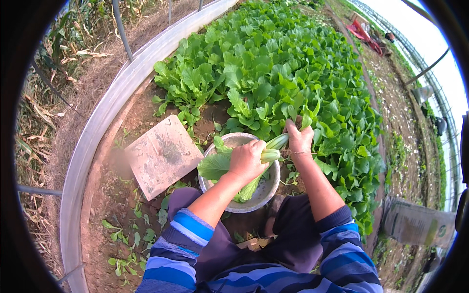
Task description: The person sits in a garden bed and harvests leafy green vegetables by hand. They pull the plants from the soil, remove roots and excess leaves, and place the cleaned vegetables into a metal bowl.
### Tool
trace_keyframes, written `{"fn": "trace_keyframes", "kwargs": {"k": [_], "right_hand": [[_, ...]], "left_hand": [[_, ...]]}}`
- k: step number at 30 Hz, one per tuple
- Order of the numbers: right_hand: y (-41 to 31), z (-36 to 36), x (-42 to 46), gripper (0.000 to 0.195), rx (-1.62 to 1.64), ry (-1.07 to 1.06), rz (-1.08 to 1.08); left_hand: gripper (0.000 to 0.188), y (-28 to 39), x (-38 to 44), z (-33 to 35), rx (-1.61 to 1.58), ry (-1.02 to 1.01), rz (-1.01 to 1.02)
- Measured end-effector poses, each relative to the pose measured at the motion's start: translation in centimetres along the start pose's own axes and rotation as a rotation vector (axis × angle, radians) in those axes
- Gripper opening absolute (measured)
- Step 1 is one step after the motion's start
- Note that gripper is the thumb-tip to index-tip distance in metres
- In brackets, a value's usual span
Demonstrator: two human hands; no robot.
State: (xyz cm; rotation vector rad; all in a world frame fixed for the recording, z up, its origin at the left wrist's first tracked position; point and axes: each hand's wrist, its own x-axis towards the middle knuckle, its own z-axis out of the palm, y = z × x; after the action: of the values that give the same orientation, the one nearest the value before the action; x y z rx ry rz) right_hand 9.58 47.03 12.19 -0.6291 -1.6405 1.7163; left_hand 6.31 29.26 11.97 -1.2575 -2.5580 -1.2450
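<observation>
My left hand (249, 159) is closed around a bunch of leafy greens (214, 166), whose pale stem bases point to the right and whose leaves hang over a round grey basin (273, 185). Just right of it, my right hand (299, 137) grips another leafy green plant (279, 142), its pale stalks reaching towards my left hand and its leaves pointing up and away. Thin roots or fibres show by my right wrist. The basin stands on the soil before my knees, with some leaves inside. Dense leafy greens (256, 73) grow just beyond it.
A flat, soiled board (165, 154) lies left of the basin. Plastic sheeting (106, 110) curves along the left, with dry corn plants (44, 110) outside. At right are a printed sack (417, 221), red objects (361, 33) farther off, and metal hoops. Small seedlings (126, 263) grow at lower left.
</observation>
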Motion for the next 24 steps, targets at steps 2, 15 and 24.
{"fn": "trace_keyframes", "kwargs": {"k": [2,15,24], "right_hand": [[1.9,-2.1,1.9,0.010,-0.186,-0.010,-0.153],[3.7,-5.4,4.9,0.020,-0.583,0.095,-0.301],[2.0,-8.0,6.3,0.020,-0.398,0.151,-0.051]], "left_hand": [[0.034,0.8,0.5,0.4,0.056,-0.033,0.032],[0.031,2.4,1.3,1.7,0.010,-0.107,0.012],[0.028,-1.2,0.5,-3.2,-0.017,0.149,-0.009]]}}
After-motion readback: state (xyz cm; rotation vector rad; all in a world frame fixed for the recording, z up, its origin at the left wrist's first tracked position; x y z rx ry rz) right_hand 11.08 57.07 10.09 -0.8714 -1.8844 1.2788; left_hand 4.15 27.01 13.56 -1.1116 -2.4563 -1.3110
